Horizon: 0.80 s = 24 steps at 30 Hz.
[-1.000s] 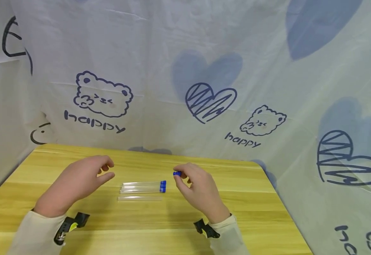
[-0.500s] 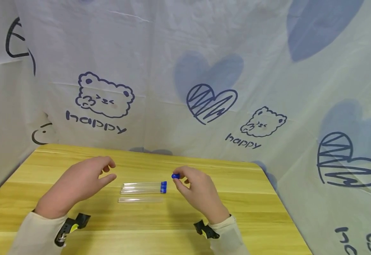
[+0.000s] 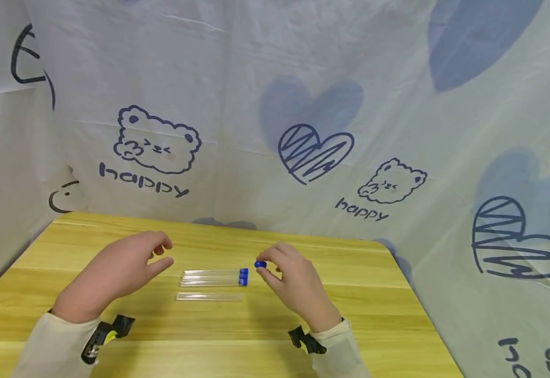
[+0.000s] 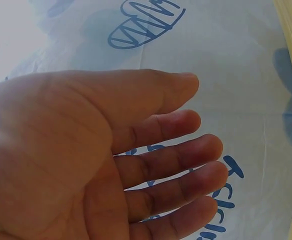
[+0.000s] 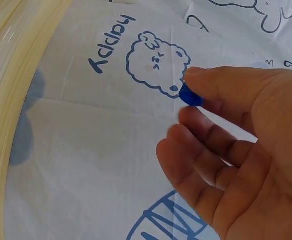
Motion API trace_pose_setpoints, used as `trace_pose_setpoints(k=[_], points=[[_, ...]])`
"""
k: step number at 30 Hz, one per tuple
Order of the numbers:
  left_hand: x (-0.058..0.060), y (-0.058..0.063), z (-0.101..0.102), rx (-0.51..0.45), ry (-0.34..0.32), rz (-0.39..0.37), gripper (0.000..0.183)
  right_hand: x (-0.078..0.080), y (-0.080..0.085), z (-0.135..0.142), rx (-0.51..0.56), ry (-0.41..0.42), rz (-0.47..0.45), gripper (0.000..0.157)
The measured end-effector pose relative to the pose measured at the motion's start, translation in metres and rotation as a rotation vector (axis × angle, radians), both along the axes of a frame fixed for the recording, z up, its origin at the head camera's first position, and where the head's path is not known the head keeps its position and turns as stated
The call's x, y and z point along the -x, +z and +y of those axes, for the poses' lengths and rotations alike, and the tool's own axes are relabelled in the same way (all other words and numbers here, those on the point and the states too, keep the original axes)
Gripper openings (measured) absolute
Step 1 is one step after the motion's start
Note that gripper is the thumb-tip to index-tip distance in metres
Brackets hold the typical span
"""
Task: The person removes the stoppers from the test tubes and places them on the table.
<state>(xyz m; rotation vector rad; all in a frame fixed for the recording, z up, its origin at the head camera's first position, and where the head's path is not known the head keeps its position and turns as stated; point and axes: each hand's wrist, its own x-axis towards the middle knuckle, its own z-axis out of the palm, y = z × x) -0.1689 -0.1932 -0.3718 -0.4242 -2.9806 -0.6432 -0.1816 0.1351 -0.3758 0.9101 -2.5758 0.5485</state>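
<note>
My right hand (image 3: 291,281) pinches a small blue cap (image 3: 260,264) between thumb and fingertips, right of the tubes; the right wrist view shows the same blue cap (image 5: 190,95) at the thumb tip. Several clear test tubes (image 3: 211,277) with blue caps (image 3: 243,277) lie side by side in the middle of the table. In front of them lies one uncapped clear tube (image 3: 209,297), parallel to the row. My left hand (image 3: 119,270) hovers left of the tubes with nothing in it, its fingers loosely bent; the left wrist view shows its palm (image 4: 46,145) bare.
The wooden table (image 3: 218,352) has a light, striped grain. A pale cloth (image 3: 237,63) with printed hearts, bears and lettering hangs behind it and along both sides. Black straps with small mounts (image 3: 306,340) sit on both wrists.
The right fingers have turned the blue cap slightly and brought it a little lower. The left hand and the tubes keep their places; the whole view has shifted slightly.
</note>
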Motion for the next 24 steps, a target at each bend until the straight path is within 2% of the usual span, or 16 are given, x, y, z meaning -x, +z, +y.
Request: trace_pose_setpoints(k=[7, 13, 18, 24], points=[[-0.0004, 0.0003, -0.0016, 0.001, -0.001, -0.028, 0.027, 0.0002, -0.0025, 0.0012, -0.008, -0.057, -0.020, 0.012], [-0.0012, 0.0008, -0.0023, -0.001, -0.002, -0.041, 0.027, 0.0014, -0.0037, 0.0020, -0.003, -0.062, -0.046, 0.010], [-0.0026, 0.0020, -0.0010, -0.011, -0.016, -0.047, 0.025, 0.0008, -0.0024, 0.0021, -0.005, -0.097, -0.063, 0.010], [-0.0030, 0.0026, -0.0011, -0.009, -0.018, -0.046, 0.024, 0.0013, -0.0030, 0.0020, -0.015, -0.100, -0.052, 0.015]])
